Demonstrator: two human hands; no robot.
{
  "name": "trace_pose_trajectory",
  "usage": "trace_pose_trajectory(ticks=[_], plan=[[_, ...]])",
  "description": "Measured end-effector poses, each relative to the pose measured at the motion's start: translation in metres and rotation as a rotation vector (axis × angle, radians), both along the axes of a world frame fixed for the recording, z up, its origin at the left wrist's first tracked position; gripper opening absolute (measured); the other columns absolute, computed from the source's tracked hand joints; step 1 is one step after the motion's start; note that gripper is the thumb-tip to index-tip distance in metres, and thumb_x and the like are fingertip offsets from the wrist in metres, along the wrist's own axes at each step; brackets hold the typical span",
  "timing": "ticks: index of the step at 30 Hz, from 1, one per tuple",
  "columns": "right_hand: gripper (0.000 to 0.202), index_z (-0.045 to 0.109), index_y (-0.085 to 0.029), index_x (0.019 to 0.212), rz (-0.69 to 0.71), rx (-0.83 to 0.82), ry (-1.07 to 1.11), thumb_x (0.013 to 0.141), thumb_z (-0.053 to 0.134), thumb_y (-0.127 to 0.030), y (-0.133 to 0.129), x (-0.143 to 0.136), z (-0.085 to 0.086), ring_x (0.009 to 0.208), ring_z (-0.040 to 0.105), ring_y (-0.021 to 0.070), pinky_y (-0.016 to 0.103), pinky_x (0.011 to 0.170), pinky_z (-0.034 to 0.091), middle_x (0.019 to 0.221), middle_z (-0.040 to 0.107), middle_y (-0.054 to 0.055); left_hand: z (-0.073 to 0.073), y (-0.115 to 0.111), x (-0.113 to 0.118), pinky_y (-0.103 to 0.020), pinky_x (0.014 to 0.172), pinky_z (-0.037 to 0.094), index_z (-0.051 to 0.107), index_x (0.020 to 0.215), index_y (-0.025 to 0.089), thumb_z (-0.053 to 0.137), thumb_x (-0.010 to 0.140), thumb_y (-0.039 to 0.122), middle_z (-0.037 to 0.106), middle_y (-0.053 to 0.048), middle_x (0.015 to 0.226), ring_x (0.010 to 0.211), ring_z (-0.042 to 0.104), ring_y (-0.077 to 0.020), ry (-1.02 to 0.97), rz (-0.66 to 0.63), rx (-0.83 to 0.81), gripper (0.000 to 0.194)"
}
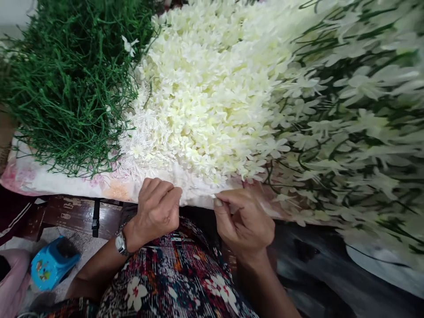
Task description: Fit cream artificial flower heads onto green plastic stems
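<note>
My left hand is closed in a fist at the table's near edge, with a watch on its wrist. Whatever it may hold is hidden behind the fingers. To its right, my right hand pinches thumb and forefinger together; a speck of white shows at the tips, too small to name. Just beyond both hands spreads a large heap of loose cream-white artificial petals. Thin white stamen-like strands lie in a small pile beyond my left hand. Green plastic stems are heaped at the left.
Assembled white artificial flowers on green stems pile up at the right and overhang the edge. A floral cloth covers the tabletop. Below at left are a blue plastic stool and part of a person in pink.
</note>
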State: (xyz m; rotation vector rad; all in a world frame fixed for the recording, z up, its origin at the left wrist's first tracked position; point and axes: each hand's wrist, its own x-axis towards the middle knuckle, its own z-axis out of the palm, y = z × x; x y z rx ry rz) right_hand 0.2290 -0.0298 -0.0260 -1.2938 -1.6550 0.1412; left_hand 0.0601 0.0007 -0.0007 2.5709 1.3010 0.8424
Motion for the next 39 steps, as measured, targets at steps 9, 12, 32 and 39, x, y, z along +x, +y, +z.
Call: trace_pose_trajectory(ticks=[9, 12, 32, 39], plan=[[0.034, 0.053, -0.013, 0.094, 0.348, 0.059, 0.265, 0.064, 0.053, 0.003, -0.002, 0.009, -0.013, 0.070, 0.052, 0.0140, 0.030, 0.057, 0.047, 0.073, 0.056, 0.004, 0.009, 0.016, 0.031, -0.030, 0.060, 0.033, 0.054, 0.090, 0.014, 0.045, 0.073, 0.005, 0.055, -0.003, 0.072, 0.066, 0.045, -0.0141, 0.042, -0.044, 0.031, 0.022], [0.031, 0.054, -0.012, 0.092, 0.372, 0.040, 0.345, 0.065, 0.052, 0.002, -0.005, 0.014, -0.013, 0.069, 0.052, 0.0143, 0.032, 0.057, 0.047, 0.073, 0.055, 0.005, 0.013, 0.027, 0.048, -0.031, 0.061, 0.031, 0.051, 0.098, 0.016, 0.042, 0.076, 0.009, 0.054, -0.003, 0.076, 0.067, 0.044, -0.0149, 0.190, -0.172, 0.084, 0.025], [0.025, 0.054, -0.018, 0.087, 0.286, -0.054, 0.398, 0.068, 0.052, -0.002, -0.004, 0.018, -0.005, 0.065, 0.053, 0.0113, 0.025, 0.057, 0.045, 0.070, 0.056, 0.001, 0.016, 0.024, 0.053, -0.029, 0.064, 0.037, 0.045, 0.067, 0.016, 0.045, 0.072, 0.006, 0.048, -0.001, 0.069, 0.069, 0.045, -0.0131, -0.051, -0.100, -0.157, 0.011], [0.017, 0.053, -0.017, 0.080, 0.060, -0.066, 0.164, 0.068, 0.055, -0.004, -0.001, 0.005, 0.013, 0.062, 0.052, 0.0093, 0.022, 0.057, 0.044, 0.067, 0.057, 0.000, 0.025, 0.015, 0.038, -0.022, 0.054, 0.035, 0.042, 0.062, 0.016, 0.046, 0.066, 0.001, 0.042, 0.003, 0.063, 0.058, 0.040, -0.0078, -0.377, -0.056, -0.521, 0.016]])
